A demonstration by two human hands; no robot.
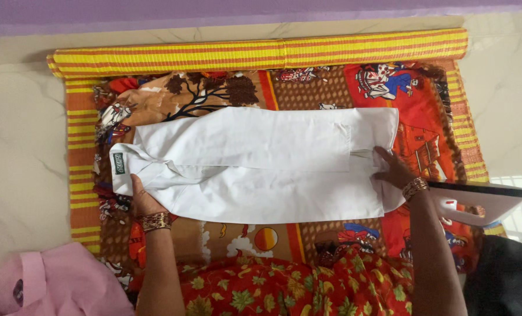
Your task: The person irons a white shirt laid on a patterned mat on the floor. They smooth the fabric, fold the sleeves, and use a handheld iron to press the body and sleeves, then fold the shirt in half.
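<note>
A white shirt (255, 164) lies folded lengthwise on a printed orange and brown cloth (430, 123), its collar with a small green label at the left end. My left hand (144, 199) rests flat on the shirt near the collar, fingers spread. My right hand (392, 169) presses on the shirt's right end, close to the folded hem. Both wrists wear gold bangles. Neither hand holds anything.
A striped yellow and orange mat (261, 55) lies under the cloth, rolled at its far edge. A clothes iron (483, 202) stands at the right. A pink garment (56, 284) lies at the lower left. Pale tiled floor (15, 146) surrounds the mat.
</note>
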